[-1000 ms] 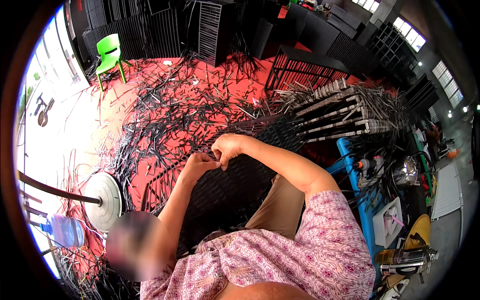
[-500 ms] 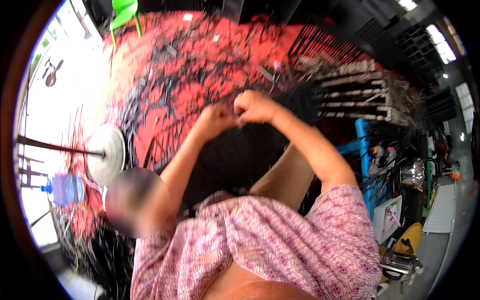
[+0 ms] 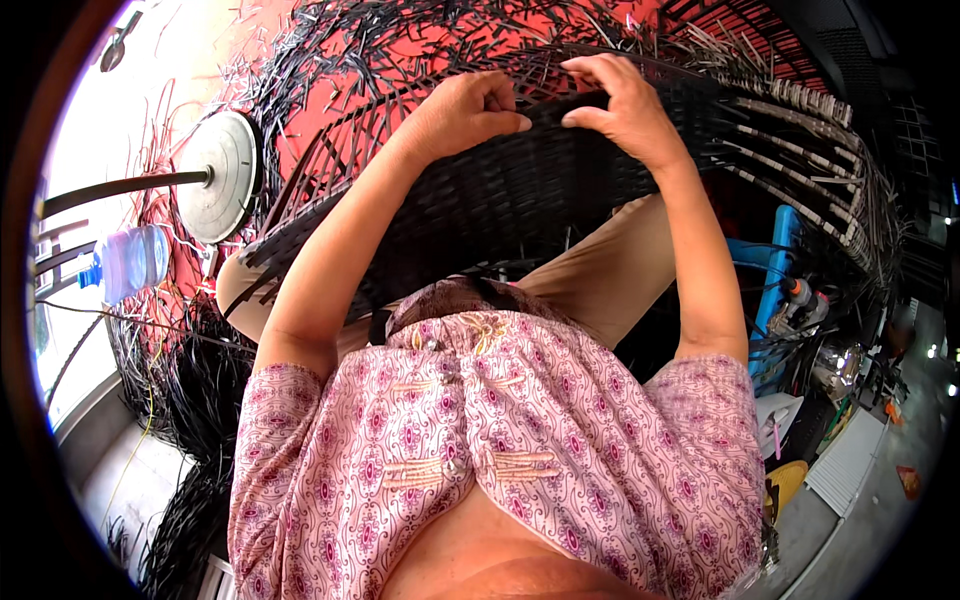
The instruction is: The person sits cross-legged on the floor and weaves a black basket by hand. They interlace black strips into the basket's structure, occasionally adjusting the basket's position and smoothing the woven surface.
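Observation:
Across my lap lies a black woven wicker piece [image 3: 560, 175], with loose strips sticking out at its left end. My left hand [image 3: 465, 115] is over its far edge, fingers curled in and thumb pointing right; what they hold, if anything, is hidden. Just to the right, my right hand [image 3: 630, 110] is open above the same edge, its thumb and fingers apart with nothing visible between them. A narrow gap separates the two hands.
Cut black strips [image 3: 340, 50] litter the red floor [image 3: 300, 130]. A round grey weighted base [image 3: 215, 175] with a pole and a blue water bottle [image 3: 135, 262] are at left. On the right are a blue plastic frame [image 3: 783, 260] and a whitish woven frame [image 3: 800, 150].
My hands have moved apart and farther away from me; the right one has opened. The view has tilted, so the wicker piece shows more fully. A green chair at the far left has left the view.

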The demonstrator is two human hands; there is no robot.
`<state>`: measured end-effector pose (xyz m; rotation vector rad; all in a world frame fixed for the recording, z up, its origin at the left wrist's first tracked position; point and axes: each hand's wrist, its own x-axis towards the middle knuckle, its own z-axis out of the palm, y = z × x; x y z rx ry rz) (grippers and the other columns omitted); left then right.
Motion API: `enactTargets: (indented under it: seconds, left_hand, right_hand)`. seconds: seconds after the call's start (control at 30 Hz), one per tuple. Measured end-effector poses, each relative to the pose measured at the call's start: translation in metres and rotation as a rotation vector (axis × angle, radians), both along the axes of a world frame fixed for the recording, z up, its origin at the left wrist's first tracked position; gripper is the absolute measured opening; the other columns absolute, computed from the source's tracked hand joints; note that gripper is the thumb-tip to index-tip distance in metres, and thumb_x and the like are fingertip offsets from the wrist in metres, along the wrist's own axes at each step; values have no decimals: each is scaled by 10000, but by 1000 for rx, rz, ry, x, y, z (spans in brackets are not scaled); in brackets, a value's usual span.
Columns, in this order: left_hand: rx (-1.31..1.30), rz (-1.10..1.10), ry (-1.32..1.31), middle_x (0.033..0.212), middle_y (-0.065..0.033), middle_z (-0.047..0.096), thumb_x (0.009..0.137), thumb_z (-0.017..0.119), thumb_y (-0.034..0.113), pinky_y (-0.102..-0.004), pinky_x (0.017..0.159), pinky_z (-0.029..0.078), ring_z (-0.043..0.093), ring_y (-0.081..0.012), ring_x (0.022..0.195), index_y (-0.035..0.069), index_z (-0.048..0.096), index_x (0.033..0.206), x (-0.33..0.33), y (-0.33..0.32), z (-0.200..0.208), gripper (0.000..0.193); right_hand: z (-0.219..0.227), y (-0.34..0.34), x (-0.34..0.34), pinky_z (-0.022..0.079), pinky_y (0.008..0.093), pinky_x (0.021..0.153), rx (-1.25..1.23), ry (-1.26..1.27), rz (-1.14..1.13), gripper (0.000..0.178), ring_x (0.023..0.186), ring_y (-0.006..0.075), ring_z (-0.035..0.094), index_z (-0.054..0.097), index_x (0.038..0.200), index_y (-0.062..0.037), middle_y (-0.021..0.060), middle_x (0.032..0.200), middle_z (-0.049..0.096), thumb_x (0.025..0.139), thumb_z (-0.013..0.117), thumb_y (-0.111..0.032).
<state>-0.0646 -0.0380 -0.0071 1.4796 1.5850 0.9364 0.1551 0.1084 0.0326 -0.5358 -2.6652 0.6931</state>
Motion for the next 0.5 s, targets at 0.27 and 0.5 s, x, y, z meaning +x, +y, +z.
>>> enactTargets:
  seconds: [0.27,0.5]
  left_hand:
    - [227,172,296,980,-109,698,777,848,308,-381,791,560,702,-270,912,41,703,1020,39,27,-7,390]
    - [73,172,289,883,-114,706,693,899,312,-389,764,547,704,-285,861,47,703,961,48,38,2,425]
  right_hand:
    - [5,17,6,479,378,981,106,-173,7,358,1050,248,619,751,1033,-101,20,1034,682,709,858,-207]
    - [4,28,-8,504,419,929,40,-267,55,344,1034,280,628,696,909,-91,46,970,675,645,875,-220]
